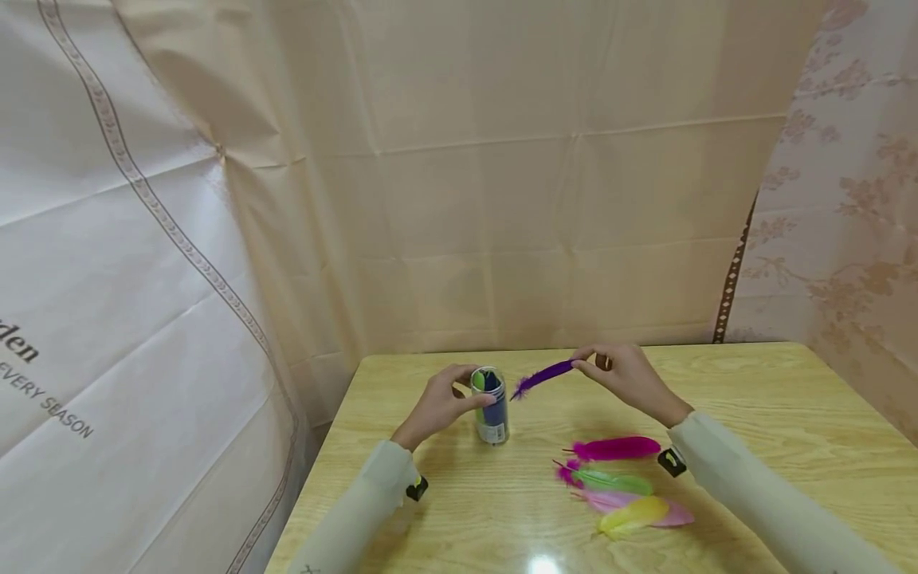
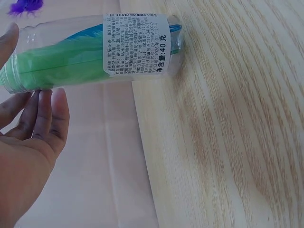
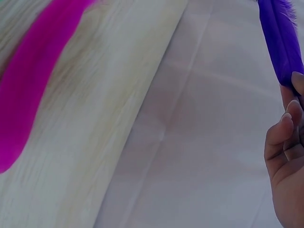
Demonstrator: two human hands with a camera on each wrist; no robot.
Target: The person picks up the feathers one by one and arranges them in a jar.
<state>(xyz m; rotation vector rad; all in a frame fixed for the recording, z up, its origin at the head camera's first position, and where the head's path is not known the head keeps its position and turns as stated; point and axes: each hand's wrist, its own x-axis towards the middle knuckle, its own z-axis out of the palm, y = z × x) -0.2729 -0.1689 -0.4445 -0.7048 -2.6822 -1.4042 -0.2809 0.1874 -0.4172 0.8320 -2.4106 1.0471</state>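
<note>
My left hand (image 1: 446, 403) grips a clear plastic jar (image 1: 501, 431) near its open top, thumb on the near side. Through the jar's wall in the left wrist view I see a green feather (image 2: 57, 66), a blue feather (image 2: 88, 34) and a printed white label (image 2: 137, 45). The jar stands upright on the table. My right hand (image 1: 625, 378) pinches a purple feather (image 1: 548, 375) by its broad tip, also seen in the right wrist view. The feather's fluffy quill end slants down toward the jar, just right of its rim and apart from it.
On the wooden table (image 1: 760, 414), right of the jar, lie a magenta feather (image 1: 620, 448), a light green feather (image 1: 613, 481), a pink feather (image 1: 677, 515) and a yellow feather (image 1: 634, 515), partly overlapping. Patterned cloth (image 1: 502, 199) hangs behind the table.
</note>
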